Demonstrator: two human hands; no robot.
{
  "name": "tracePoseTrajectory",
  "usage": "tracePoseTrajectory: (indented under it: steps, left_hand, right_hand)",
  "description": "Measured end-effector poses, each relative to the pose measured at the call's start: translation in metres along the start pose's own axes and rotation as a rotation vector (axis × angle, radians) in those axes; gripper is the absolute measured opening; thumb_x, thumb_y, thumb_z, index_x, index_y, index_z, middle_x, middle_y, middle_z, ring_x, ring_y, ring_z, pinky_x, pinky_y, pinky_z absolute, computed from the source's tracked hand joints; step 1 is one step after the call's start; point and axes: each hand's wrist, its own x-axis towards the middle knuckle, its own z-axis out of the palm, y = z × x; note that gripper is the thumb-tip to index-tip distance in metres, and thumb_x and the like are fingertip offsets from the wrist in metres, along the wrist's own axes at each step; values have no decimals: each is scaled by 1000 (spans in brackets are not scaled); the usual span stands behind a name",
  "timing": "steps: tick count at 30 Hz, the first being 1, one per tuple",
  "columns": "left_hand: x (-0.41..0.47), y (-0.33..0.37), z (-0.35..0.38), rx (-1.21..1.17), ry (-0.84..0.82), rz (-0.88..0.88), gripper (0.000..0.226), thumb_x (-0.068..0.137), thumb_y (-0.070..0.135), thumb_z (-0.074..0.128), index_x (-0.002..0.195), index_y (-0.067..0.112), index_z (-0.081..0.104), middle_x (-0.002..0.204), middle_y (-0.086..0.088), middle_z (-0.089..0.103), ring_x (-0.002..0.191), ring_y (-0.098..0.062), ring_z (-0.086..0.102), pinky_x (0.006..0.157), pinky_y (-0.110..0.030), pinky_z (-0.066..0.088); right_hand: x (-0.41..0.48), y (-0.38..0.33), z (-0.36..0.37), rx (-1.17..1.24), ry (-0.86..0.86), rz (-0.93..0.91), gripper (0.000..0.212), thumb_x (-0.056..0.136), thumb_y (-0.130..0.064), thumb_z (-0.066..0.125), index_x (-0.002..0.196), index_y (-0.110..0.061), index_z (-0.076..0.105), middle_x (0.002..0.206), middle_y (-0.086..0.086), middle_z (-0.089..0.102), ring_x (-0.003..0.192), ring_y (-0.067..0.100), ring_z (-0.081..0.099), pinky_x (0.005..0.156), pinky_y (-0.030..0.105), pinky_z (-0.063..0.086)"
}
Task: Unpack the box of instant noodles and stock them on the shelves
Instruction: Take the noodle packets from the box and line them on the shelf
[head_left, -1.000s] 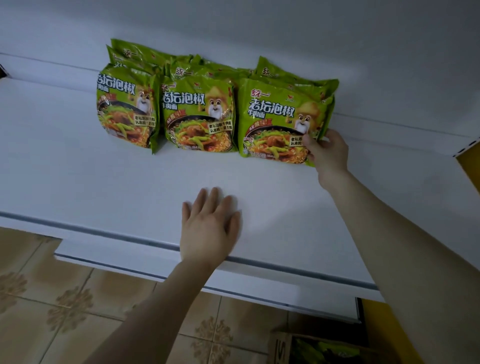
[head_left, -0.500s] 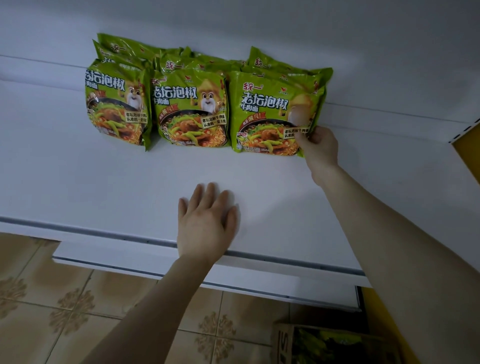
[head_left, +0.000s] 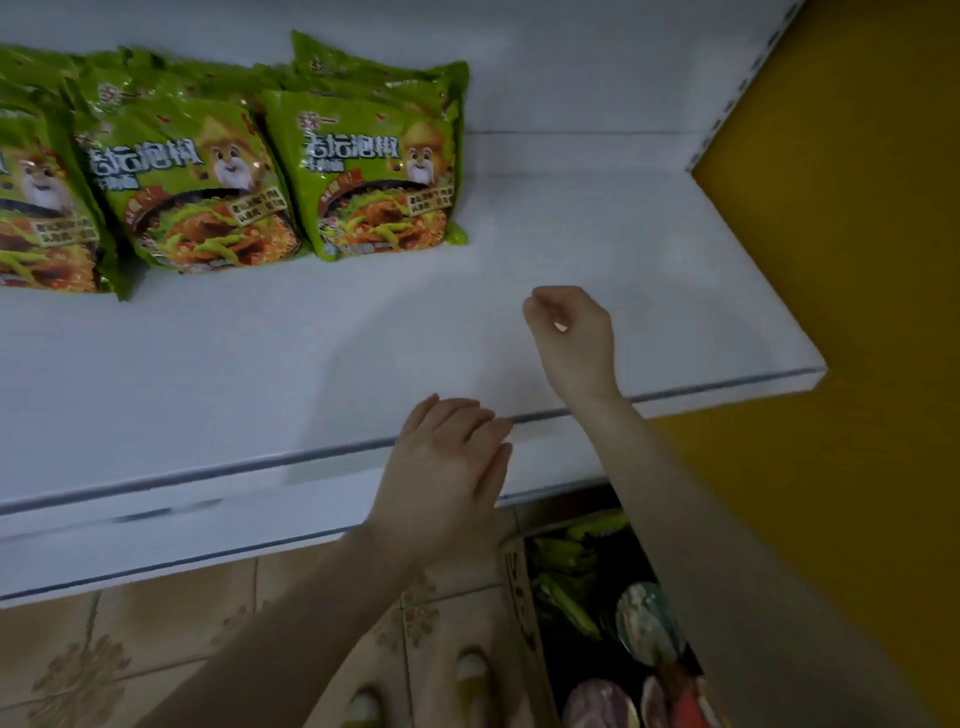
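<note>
Left hand (head_left: 447, 467): fingers straight and close together, palm down, holding nothing. It lay over the near edge of the shelf (head_left: 623, 234); whether it touched the edge could not be told.

Right hand (head_left: 571, 338): fingers curled in towards the thumb, empty, above the bare right part of the shelf, apart from the packets.

Noodle packets: green, standing in a row at the far left of the shelf and leaning back.
- Right packet (head_left: 379, 171): whole front visible, nearest the right hand but well clear of it.
- Middle packet (head_left: 192, 192): just beside it, edges touching.
- Left packet (head_left: 36, 208): cut off by the left border.
- Further packets stood behind these; only their top edges showed.

Box (head_left: 519, 582): cardboard, open, on the tiled floor (head_left: 156, 649) below the shelf at near right. Green packets (head_left: 571, 561) lay inside; other rounded items in it were too blurred to name. The right forearm hid its right side.

Yellow panel (head_left: 831, 208): flanked the shelf on the right.

Print on all packets was smeared and unreadable.
</note>
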Motion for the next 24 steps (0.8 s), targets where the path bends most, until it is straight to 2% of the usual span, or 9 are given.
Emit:
tracePoseTrajectory:
  steps: [4, 6, 8, 12, 16, 20, 22, 24]
  left_hand:
    - [-11, 40, 21, -136, -126, 153, 26, 84, 19, 48, 82, 7, 71, 77, -6, 70, 71, -23, 65, 76, -28, 40]
    - [-21, 57, 33, -177, -230, 217, 35, 91, 24, 41, 83, 7, 71, 74, -7, 70, 67, -23, 65, 73, -28, 39]
    - [-33, 72, 47, -217, -338, 267, 42, 95, 26, 35, 83, 8, 70, 73, -6, 68, 65, -24, 63, 71, -28, 39]
    - [-61, 90, 84, -252, -554, 289, 31, 88, 23, 43, 81, 9, 69, 68, -6, 66, 62, -25, 60, 62, -32, 44]
    - [-89, 93, 123, -238, -732, 302, 33, 84, 24, 40, 72, 8, 66, 61, -9, 61, 55, -27, 58, 49, -32, 49]
    - [-107, 93, 161, -115, -817, 335, 32, 79, 24, 39, 66, 10, 65, 52, -6, 58, 43, -25, 55, 42, -26, 45]
    - [-111, 93, 183, -59, -852, 354, 23, 76, 20, 46, 65, 10, 65, 49, -5, 56, 40, -24, 53, 39, -24, 42]
    - [-115, 91, 208, -34, -895, 360, 10, 70, 14, 57, 68, 8, 65, 50, -7, 57, 42, -26, 55, 41, -25, 43]
  right_hand:
    - [-47, 30, -63, -96, 152, 47, 21, 92, -11, 54, 108, 0, 62, 99, 2, 59, 94, 8, 52, 69, -4, 37]
    - [-73, 50, -92, -153, 199, 95, 23, 93, -11, 52, 111, 1, 60, 101, 4, 59, 93, 9, 50, 66, -5, 36]
    - [-98, 74, -116, -205, 237, 167, 25, 94, -12, 51, 113, 2, 59, 103, 8, 60, 92, 9, 49, 63, 0, 36]
    - [-144, 130, -150, -269, 281, 374, 26, 93, -14, 54, 112, 2, 59, 107, 16, 64, 89, 12, 52, 65, 8, 32]
    - [-183, 191, -168, -282, 268, 560, 27, 92, -13, 55, 113, 5, 58, 110, 20, 63, 102, 28, 58, 69, 14, 34]
    - [-207, 251, -165, -249, 216, 710, 26, 91, -13, 56, 112, 2, 59, 112, 19, 64, 107, 31, 58, 79, 28, 42]
    - [-213, 279, -158, -247, 164, 765, 27, 91, -13, 56, 113, 3, 59, 113, 20, 63, 108, 32, 57, 86, 34, 44]
    - [-217, 307, -149, -249, 106, 813, 28, 91, -13, 55, 115, 2, 57, 113, 20, 64, 108, 32, 57, 86, 32, 44]
